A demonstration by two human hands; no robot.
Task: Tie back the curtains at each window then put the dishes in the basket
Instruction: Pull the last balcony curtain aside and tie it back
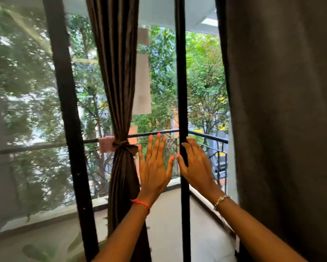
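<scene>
A brown curtain (pixel 117 87) hangs gathered at the centre left, cinched at its waist by a knotted tie-back (pixel 123 144). My left hand (pixel 155 165) is flat against the glass just right of that curtain, fingers straight and spread. My right hand (pixel 194 165) rests on the black window frame bar (pixel 181 82), thumb on the bar's left side and fingers on its right. A second dark curtain (pixel 283 110) hangs loose along the right side. No dishes or basket are in view.
A wider black frame post (pixel 68 110) stands to the left, with reflective glass (pixel 23 91) beyond it. Outside are a balcony floor (pixel 168 214), a black railing (pixel 208 136) and trees.
</scene>
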